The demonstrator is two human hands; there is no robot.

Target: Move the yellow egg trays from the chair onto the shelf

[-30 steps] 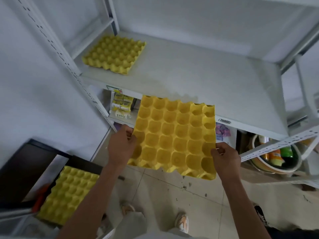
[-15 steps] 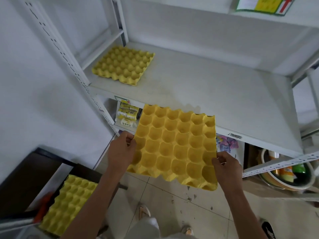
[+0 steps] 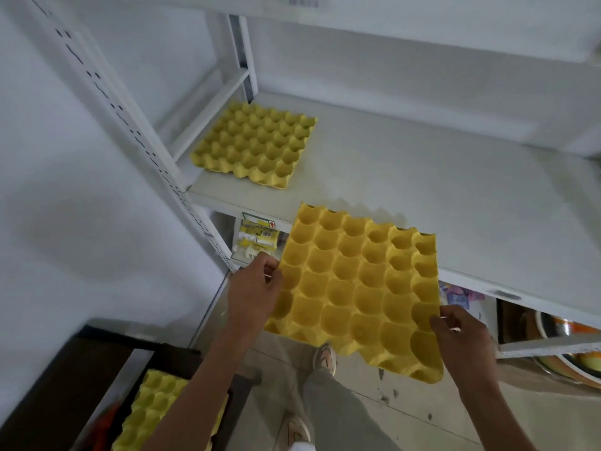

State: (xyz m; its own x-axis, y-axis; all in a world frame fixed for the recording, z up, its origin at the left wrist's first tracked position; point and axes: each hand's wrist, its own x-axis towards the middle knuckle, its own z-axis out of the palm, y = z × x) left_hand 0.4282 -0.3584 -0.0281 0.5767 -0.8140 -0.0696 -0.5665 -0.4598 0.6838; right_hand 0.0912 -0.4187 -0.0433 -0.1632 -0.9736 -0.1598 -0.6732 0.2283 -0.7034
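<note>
I hold a yellow egg tray [image 3: 354, 288] in the air at the front edge of the white shelf board [image 3: 439, 190], its far edge just over the board. My left hand [image 3: 253, 291] grips the tray's left edge and my right hand [image 3: 461, 333] grips its right edge near the front corner. A second yellow egg tray [image 3: 257, 144] lies flat at the shelf's back left corner. More yellow trays [image 3: 156, 415] rest on the dark chair [image 3: 65, 385] at the lower left, partly hidden by my left forearm.
White perforated shelf uprights [image 3: 130, 125] run along the left beside a white wall. Packaged goods [image 3: 257, 239] and a round bowl with items [image 3: 572, 346] sit on the lower shelf. An upper shelf board [image 3: 422, 21] hangs above. My feet stand on the tiled floor [image 3: 406, 402].
The held tray has come a little closer to the shelf edge, both hands keeping their grip. The view has tilted up, so the shelf and its tray sit lower in frame.
</note>
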